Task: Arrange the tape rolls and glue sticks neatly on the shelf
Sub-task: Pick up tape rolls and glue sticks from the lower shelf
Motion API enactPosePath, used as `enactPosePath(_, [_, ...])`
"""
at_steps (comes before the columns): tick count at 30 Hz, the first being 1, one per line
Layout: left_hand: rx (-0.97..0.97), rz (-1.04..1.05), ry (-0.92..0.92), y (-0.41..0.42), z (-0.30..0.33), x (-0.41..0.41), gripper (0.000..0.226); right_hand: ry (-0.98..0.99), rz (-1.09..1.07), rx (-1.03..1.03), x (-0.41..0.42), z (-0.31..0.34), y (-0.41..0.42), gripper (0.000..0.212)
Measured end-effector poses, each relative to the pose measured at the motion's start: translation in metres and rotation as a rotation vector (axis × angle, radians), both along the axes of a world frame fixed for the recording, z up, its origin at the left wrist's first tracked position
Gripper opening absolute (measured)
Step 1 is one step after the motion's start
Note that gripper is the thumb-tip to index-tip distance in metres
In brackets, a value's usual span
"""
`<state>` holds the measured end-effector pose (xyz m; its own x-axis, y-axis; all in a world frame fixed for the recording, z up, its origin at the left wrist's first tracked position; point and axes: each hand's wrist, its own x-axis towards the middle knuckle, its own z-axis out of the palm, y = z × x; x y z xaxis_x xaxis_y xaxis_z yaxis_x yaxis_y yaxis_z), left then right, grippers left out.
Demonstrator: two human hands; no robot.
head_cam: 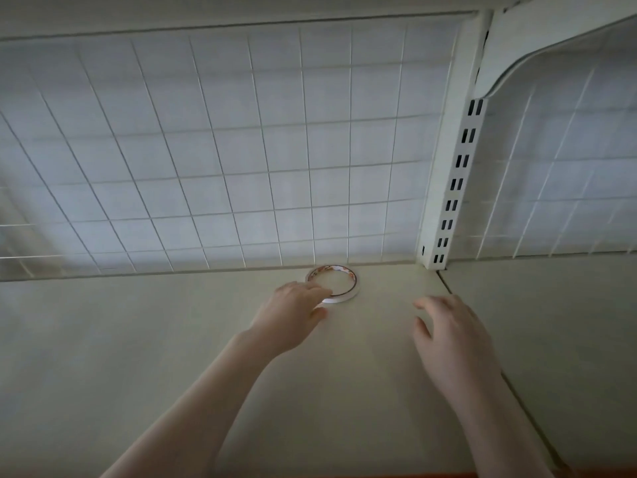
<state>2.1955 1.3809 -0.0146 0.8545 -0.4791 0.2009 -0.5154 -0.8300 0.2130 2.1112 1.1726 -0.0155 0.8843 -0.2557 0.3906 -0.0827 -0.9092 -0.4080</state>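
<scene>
A thin white tape roll (pixel 348 288) with an orange-printed inner core lies flat on the cream shelf board (pixel 172 339), close to the back wire grid. My left hand (pixel 293 312) reaches in from the lower left, and its fingertips touch the roll's near left rim. My right hand (pixel 451 336) hovers over the shelf to the right of the roll, fingers spread and relaxed, holding nothing. No glue sticks are in view.
A white wire grid panel (pixel 241 150) backs the shelf. A slotted white upright post (pixel 455 188) stands at the back right, with a seam (pixel 444 281) between this board and the neighbouring shelf board (pixel 551 322). An upper shelf bracket (pixel 551 46) hangs overhead on the right.
</scene>
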Motion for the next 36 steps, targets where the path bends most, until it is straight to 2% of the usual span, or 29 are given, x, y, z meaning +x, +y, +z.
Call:
enactPosePath(9, [0.043,0.035,-0.001,0.004,0.009,-0.02,0.017,0.026,0.07,-0.001,-0.006,0.002,0.002,0.028])
enactPosePath(12, [0.032,0.059,0.006,0.015,0.01,-0.033,0.012,0.026,0.1,-0.083,-0.007,0.002,0.004,0.026])
enactPosePath(16, [-0.005,0.113,-0.036,0.04,0.015,-0.058,0.009,0.043,0.116,-0.298,-0.015,0.004,0.014,0.017])
enactPosePath(21, [-0.053,0.211,-0.16,0.079,0.029,-0.098,0.008,-0.089,0.204,-0.341,-0.029,0.005,0.044,0.018])
enactPosePath(25, [-0.086,0.285,-0.237,0.126,0.038,-0.124,0.012,-0.177,0.274,-0.291,-0.037,0.013,0.092,0.017])
enactPosePath(29, [-0.076,0.332,-0.324,0.188,0.048,-0.15,0.005,-0.214,0.362,-0.247,-0.044,0.02,0.159,0.018])
enactPosePath(36, [-0.062,0.452,-0.451,0.347,0.061,-0.215,0.031,-0.243,0.467,-0.204,-0.067,0.021,0.324,0.014])
